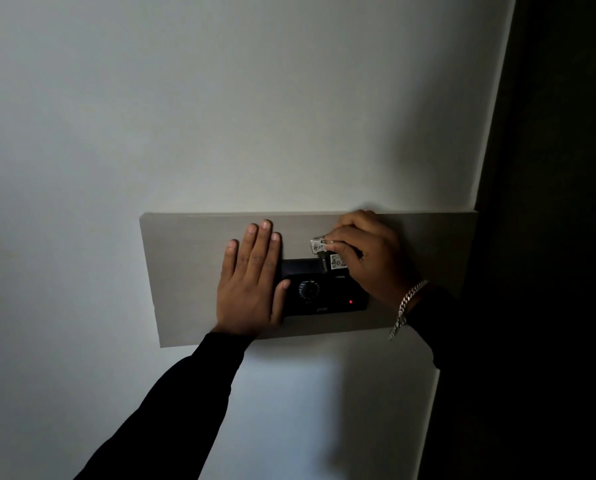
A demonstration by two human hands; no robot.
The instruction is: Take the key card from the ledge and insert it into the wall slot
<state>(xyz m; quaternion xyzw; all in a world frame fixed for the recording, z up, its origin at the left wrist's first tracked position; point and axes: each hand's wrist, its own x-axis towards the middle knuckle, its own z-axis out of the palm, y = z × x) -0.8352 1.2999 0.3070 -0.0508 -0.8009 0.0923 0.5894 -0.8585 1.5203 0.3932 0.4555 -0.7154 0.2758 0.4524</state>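
The key card (337,262) is in the right hand (369,258). Only a small white corner of it shows, with dark writing on it. It peeks out from under the fingers, right at the top edge of the black wall slot (324,287). A silver key (318,244) hangs beside it, just to the left of the fingertips, and it is tilted. I cannot tell how far the card has gone into the slot, because the hand hides most of it.

The wall slot is a black box set on a pale grey panel (185,271). The panel sits flat on a white wall (220,116). The box has a round dial (308,290) in its middle and a tiny red light (350,302) low on its right side. The top of the box, near the card, is dark and hard to read.

The right hand is curled, with its fingers bent down and pinching the card and the key ring together. Its knuckles point up and left, and the wrist comes in from the lower right. A silver chain bracelet (407,306) hangs on that wrist, just above a black sleeve (462,341).

The left hand (251,275) is open and flat — its fingers are straight and close together, pointing up. It presses on the panel, and its thumb touches the left edge of the black box. Its arm reaches up from the lower left in a black sleeve too.
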